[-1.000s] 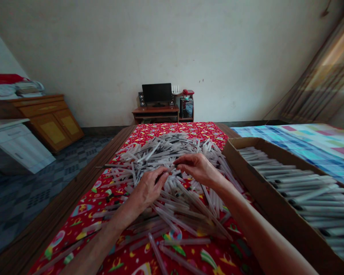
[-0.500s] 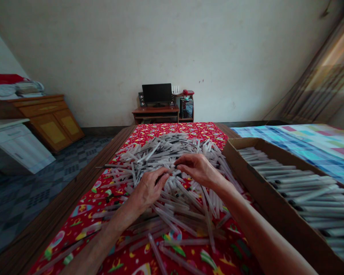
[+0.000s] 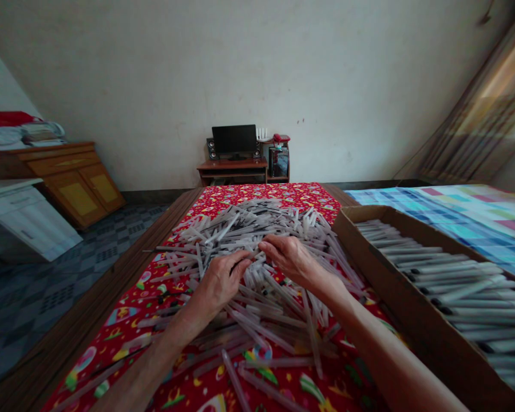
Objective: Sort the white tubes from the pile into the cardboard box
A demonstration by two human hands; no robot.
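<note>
My left hand (image 3: 221,283) is closed in a pinch over a heap of translucent plastic tubes (image 3: 278,294). My right hand (image 3: 287,256) has its thumb and fingers pressed together just beyond it. Between the two sets of fingertips runs a slim plastic tube (image 3: 254,254), gripped from both sides and mostly covered by the fingers. Many tubes in the heap have dark thin parts in or among them. Several loose tubes lie on the near side, below my wrists.
A red patterned cloth (image 3: 124,326) covers the table under the heap. To the right stands a long cardboard box (image 3: 364,269) with rows of black-tipped tubes (image 3: 463,280). A bed (image 3: 450,220) lies beyond it; a monitor (image 3: 234,139) stands by the far wall.
My right hand has moved slightly left and closed its fingertips onto the tube near my left fingers. My left hand stays almost where it was.
</note>
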